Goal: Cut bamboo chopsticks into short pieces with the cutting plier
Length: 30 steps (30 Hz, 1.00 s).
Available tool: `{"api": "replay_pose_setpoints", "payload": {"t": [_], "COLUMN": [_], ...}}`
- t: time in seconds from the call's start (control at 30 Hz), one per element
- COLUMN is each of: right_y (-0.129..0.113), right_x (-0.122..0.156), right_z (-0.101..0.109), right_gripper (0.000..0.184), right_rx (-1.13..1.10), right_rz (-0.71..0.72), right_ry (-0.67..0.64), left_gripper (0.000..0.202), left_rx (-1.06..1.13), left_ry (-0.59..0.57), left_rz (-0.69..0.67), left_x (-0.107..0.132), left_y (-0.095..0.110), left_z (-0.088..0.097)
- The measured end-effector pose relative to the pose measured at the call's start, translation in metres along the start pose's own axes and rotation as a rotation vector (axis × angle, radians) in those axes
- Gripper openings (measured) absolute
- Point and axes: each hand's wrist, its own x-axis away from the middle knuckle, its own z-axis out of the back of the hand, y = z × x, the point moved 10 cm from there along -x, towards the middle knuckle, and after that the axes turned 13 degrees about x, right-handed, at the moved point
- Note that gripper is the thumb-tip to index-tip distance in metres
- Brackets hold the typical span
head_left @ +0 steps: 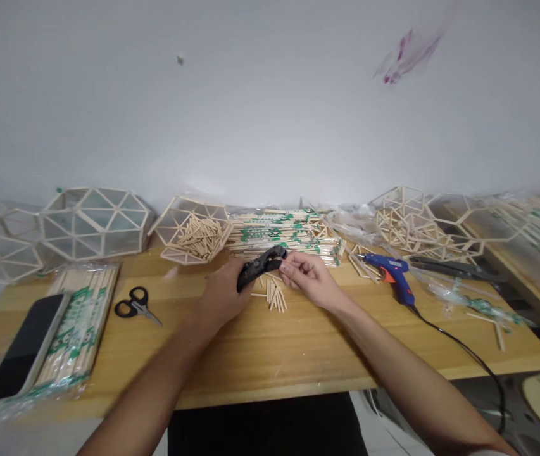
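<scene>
My left hand (225, 292) is closed round the handles of black cutting pliers (261, 266), held over the middle of the wooden table (270, 354). My right hand (305, 274) pinches its fingers together at the pliers' jaws; what they hold is too small to make out. Just below both hands lies a small heap of short cut wooden sticks (275, 295). Behind the hands sit bundles of packaged wooden chopsticks (283, 231).
Black scissors (137, 304), a phone (27, 345) on a chopstick pack (80, 329) lie left. Stick-frame geodesic shapes (94, 221) line the wall, one holding cut sticks (196, 234). A blue glue gun (393, 273) with cord and more frames (407, 218) are right.
</scene>
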Motion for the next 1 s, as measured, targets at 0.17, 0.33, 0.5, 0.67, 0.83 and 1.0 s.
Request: {"api": "replay_pose_setpoints", "payload": {"t": [0.17,0.33,0.5,0.67,0.83,1.0], "right_y": [-0.0019,-0.0006,-0.0040,0.0032,0.0019,0.0046], "right_x": [-0.0003,-0.0001,-0.0005,-0.0001,0.0001,0.0000], "right_z": [-0.0028,-0.0022,-0.0012,-0.0019,-0.0024,-0.0052], "right_gripper": [0.043,0.045,0.046,0.047,0.048,0.046], "right_rx": [-0.007,0.026,0.069,0.071,0.057,-0.007], "right_rz": [0.017,0.004,0.046,-0.002,-0.006,-0.034], "right_ry": [-0.035,-0.033,-0.030,-0.044,-0.053,-0.056], "left_gripper": [0.018,0.020,0.016,0.005,0.005,0.005], "left_rx": [0.037,0.043,0.012,-0.018,-0.060,-0.088], "left_ry": [-0.033,-0.036,-0.045,-0.048,-0.059,-0.063], "left_rz": [-0.035,-0.027,-0.010,0.049,0.093,0.114], "left_x": [0.0005,-0.0001,-0.0007,-0.0006,-0.0002,-0.0004], "left_y": [0.0063,0.0061,0.0046,0.0022,-0.0010,-0.0022], "left_z": [-0.0012,-0.0021,-0.0010,-0.0002,0.0005,0.0030]}}
